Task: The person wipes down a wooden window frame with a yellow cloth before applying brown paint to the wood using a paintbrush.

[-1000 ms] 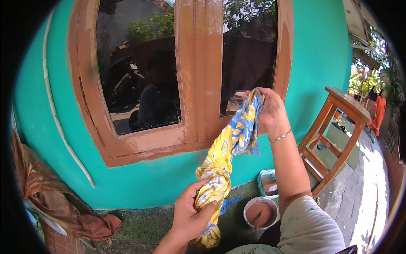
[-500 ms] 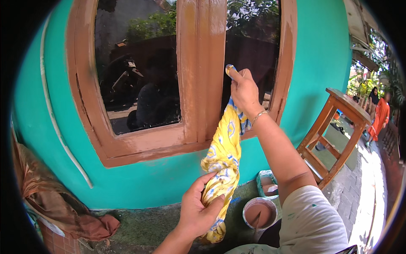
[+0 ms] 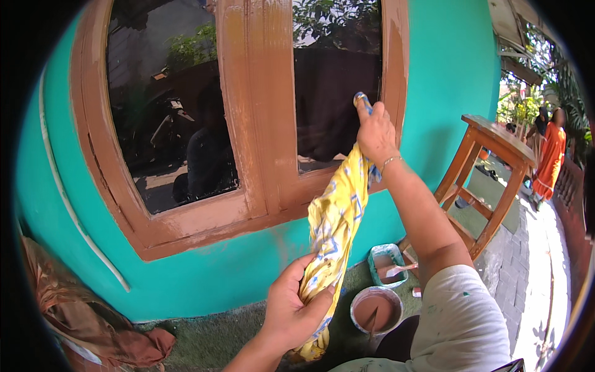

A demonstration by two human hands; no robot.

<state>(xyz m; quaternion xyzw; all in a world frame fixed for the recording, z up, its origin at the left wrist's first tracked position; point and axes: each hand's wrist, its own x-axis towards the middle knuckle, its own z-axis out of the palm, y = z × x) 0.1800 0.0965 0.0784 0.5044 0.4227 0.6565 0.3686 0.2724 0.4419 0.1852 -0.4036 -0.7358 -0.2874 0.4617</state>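
Right hand: your right hand (image 3: 374,130) is raised to the right-hand window pane (image 3: 334,93), its grip pinched on the upper end of the yellow cloth (image 3: 334,223) and pressing that end against the glass, just beside the brown window frame (image 3: 263,111).
Left hand: your left hand (image 3: 294,307) is low and close to you, its grip closed around the bunched lower part of the cloth, with a short tail hanging below the fist.
Cloth axis: the cloth runs long and taut, from the low left grip up and to the right to the grip at the glass; the right hand is the one nearer the pane.
Surface: the glass is dark and reflective; the frame shows streaky brown paint.
Room: a turquoise wall (image 3: 446,68) surrounds the window. On the ground below sit a round paint tub (image 3: 377,308) and a small tray (image 3: 389,263) with a brush. A wooden stool (image 3: 489,167) stands to the right, and a person in orange (image 3: 550,158) is well apart beyond it.
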